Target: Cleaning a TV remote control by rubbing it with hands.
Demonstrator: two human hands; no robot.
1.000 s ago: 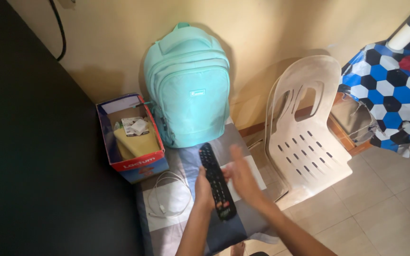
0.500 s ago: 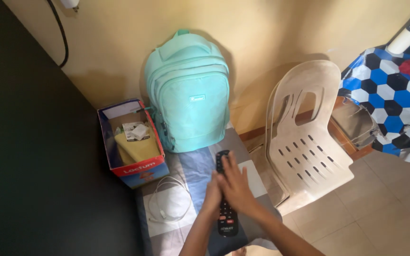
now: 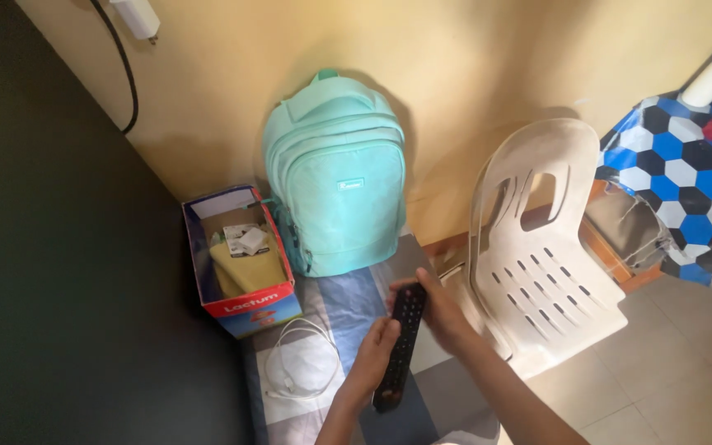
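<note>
A long black remote control (image 3: 402,342) is held over a checked grey, blue and white mat (image 3: 348,309). My left hand (image 3: 374,363) grips its lower half from the left side. My right hand (image 3: 441,309) wraps around its upper end, fingers curled over the top edge. The remote tilts slightly, button face toward me. Both forearms reach in from the bottom of the head view.
A mint backpack (image 3: 335,177) leans on the yellow wall. An open red and blue cardboard box (image 3: 241,264) with small items stands to its left, a white cable (image 3: 294,363) below it. A cream plastic chair (image 3: 541,255) and a hexagon-patterned cloth (image 3: 690,177) are at right.
My right hand went from hovering open beside the remote to closing on its upper end. The remote shifted right and tilted. The camera view moved slightly down and left.
</note>
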